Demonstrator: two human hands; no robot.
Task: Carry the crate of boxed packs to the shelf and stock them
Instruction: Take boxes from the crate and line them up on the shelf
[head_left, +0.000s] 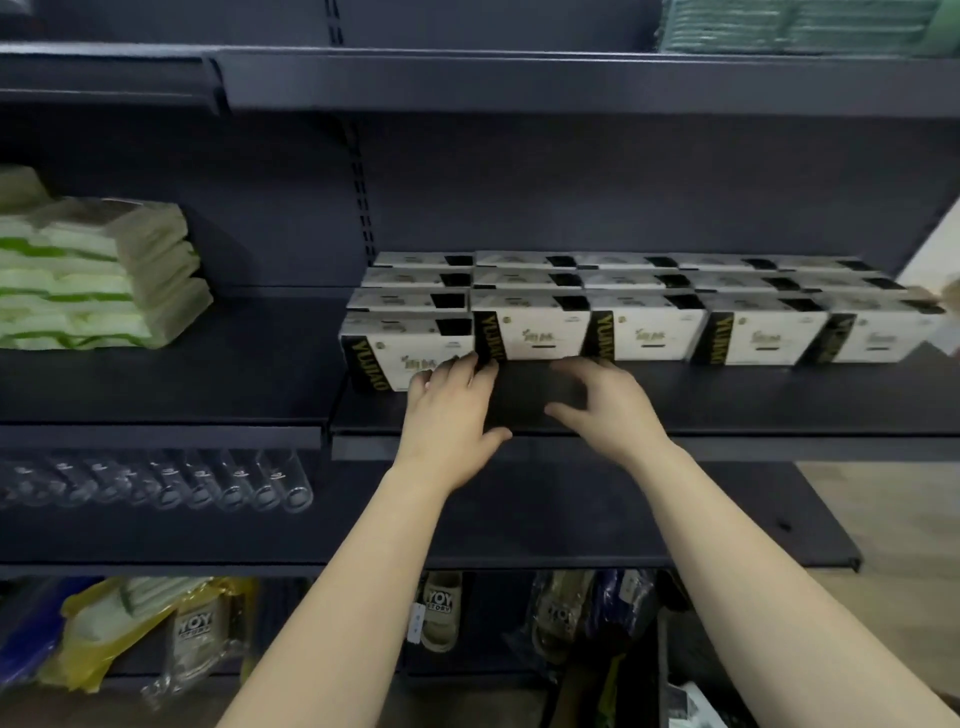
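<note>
White boxed packs with black and gold side bands stand in rows on the dark middle shelf (727, 400). The front-left pack (395, 348) sticks out nearer the shelf edge than the row of packs (649, 332) to its right. My left hand (452, 415) touches the lower right corner of that front-left pack with straight fingertips. Just right of it, my right hand (602, 400) hovers over the bare shelf in front of the row, fingers relaxed and spread, holding nothing. No crate is in view.
Stacked green and white cloth packs (98, 280) lie on the shelf to the left. Clear glass tumblers (208, 483) line the lower left shelf. Bagged sandals (441, 608) and yellow bags (130, 623) hang at the bottom. Another shelf (519, 78) overhangs above.
</note>
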